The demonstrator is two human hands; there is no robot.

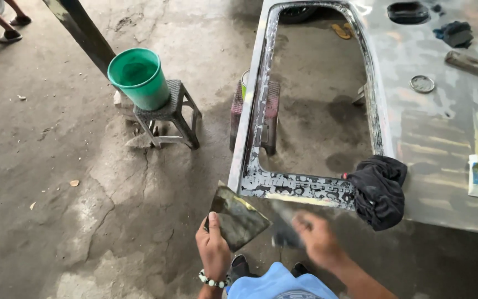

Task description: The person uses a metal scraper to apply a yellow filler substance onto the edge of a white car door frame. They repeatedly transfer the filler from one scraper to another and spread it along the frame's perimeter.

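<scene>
Cracked concrete floor runs under a stripped grey car door panel (432, 138). Near its lower edge, the left hand (213, 247) grips a flat, smeared metal mixing plate (238, 217); the blurred right hand (317, 239), just right, holds a dark scraper (285, 235).

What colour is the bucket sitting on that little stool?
The bucket is green, seen best in the head view.
</scene>
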